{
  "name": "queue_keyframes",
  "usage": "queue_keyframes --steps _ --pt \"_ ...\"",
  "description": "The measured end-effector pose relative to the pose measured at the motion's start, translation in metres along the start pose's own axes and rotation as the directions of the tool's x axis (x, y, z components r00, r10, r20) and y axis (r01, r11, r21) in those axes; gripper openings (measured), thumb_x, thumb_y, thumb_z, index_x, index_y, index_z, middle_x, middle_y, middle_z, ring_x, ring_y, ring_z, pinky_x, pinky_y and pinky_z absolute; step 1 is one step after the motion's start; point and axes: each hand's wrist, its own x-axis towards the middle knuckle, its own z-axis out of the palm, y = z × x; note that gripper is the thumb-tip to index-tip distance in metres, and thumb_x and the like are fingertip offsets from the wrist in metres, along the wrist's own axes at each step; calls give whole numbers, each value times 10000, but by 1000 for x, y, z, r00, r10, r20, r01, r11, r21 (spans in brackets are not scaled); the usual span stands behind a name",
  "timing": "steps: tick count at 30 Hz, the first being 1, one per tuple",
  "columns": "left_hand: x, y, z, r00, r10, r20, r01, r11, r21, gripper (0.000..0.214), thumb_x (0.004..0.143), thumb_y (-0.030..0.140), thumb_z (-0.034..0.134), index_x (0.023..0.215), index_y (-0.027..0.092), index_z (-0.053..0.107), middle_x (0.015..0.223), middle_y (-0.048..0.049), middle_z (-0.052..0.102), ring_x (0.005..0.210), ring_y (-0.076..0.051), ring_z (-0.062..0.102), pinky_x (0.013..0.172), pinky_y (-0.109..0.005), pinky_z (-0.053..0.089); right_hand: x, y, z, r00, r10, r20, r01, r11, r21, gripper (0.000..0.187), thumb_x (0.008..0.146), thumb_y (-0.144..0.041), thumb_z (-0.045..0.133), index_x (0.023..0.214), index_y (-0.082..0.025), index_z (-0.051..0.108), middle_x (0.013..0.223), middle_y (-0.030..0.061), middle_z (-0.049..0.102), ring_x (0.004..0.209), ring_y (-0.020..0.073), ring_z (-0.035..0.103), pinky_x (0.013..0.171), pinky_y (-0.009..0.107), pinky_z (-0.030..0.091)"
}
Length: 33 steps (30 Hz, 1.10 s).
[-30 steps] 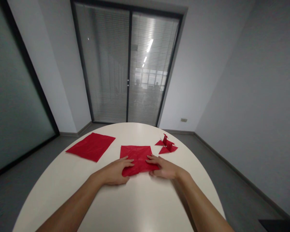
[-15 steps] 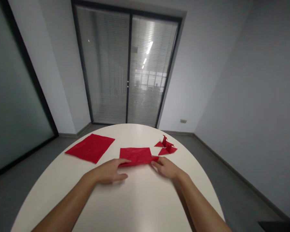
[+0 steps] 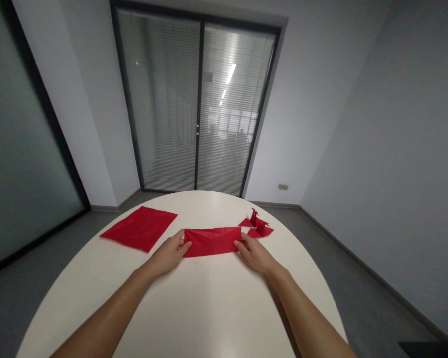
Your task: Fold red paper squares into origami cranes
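A folded sheet of red paper (image 3: 212,242) stretches between my two hands as a long band, over the middle of the white table. My left hand (image 3: 173,251) pinches its left end, thumb in front and fingers behind. The right end is gripped the same way by my right hand (image 3: 253,251). Just beyond my right hand stand red folded paper cranes (image 3: 260,226), partly overlapping one another. To the left of my left hand lies a flat sheet of red paper (image 3: 142,228).
The round white table (image 3: 209,313) has its curved edge on both sides and at the back. Behind it are a glazed partition with blinds (image 3: 171,109) and a grey wall (image 3: 377,124). A dark object (image 3: 429,349) shows at the lower right corner.
My left hand has closed from a spread pose onto the paper's left end. The paper's near edge has come up, and it now forms a narrower, straighter band.
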Motion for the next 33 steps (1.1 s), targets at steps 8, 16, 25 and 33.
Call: queue_keyframes --steps 8,16,25,33 --pt "1 3 28 938 18 -345 63 973 224 719 954 293 518 1587 148 211 1416 -202 574 1274 -307 598 1023 -442 497 7 9 15 995 43 -87 -45 999 -20 335 1000 -393 484 1240 -171 553 827 49 700 720 214 634 657 307 417" --pt "-12 20 64 926 350 -140 -269 875 403 648 924 178 473 1557 160 334 1655 -141 318 1528 -279 302 1233 -514 328 8 6 22 995 65 -77 -72 993 -98 570 996 -342 492 1518 -140 388 833 50 710 714 217 643 662 314 448" --pt "-16 18 70 988 124 87 -150 891 428 541 1015 334 423 1502 101 459 1628 -194 341 1528 -330 290 1234 -545 291 6 -40 36 965 -164 -206 73 918 -390 480 997 -272 458 1450 -134 538 1445 169 574 1329 302 532 1156 468 399" --pt "-16 19 72 968 244 63 -245 855 457 476 986 189 399 1438 160 548 1503 -123 554 1402 -267 501 1182 -472 400 0 -53 69 977 -53 205 113 950 -292 637 1076 -479 259 1605 -126 298 1656 111 293 1553 287 230 1269 507 206"
